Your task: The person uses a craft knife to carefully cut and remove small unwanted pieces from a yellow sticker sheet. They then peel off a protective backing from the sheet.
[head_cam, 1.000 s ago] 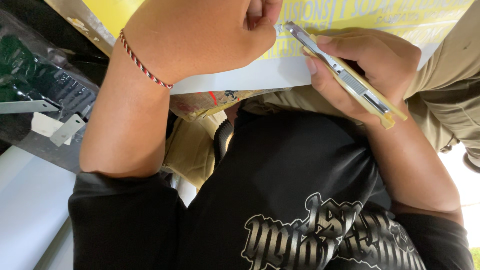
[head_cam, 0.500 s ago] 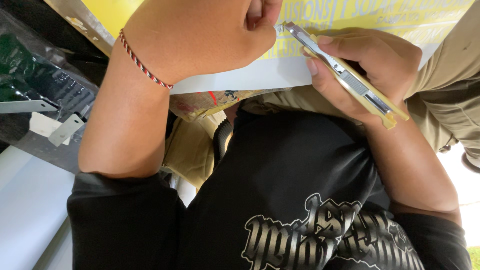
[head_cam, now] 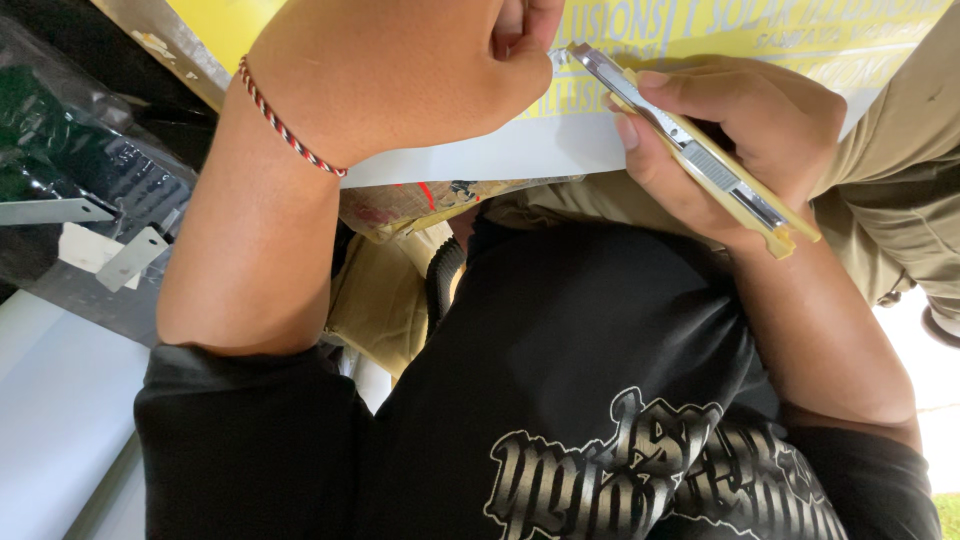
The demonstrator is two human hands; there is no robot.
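Yellow printed sheet under the fingers

The yellow-and-white sign sheet (head_cam: 700, 40) lies just beyond the fingertips; a crumpled printed wrapper (head_cam: 420, 205) sits below it, and dark plastic packaging (head_cam: 70, 150) lies far left.

1. The left hand (head_cam: 400, 80) sits high in the view, curled into a loose fist with the knuckles turned toward the camera — thumb and fingertips pinched together at its right edge.
2. Its wrist is bent, and the bare forearm runs down and leftward to a bent elbow.
3. The right hand (head_cam: 745, 140) is closed in a firm grip, fingers wrapped over and thumb pressed along the near side.
4. The right forearm slopes down to the lower right — bare to the elbow.
5. The two hands lie just beside each other, nearly touching.
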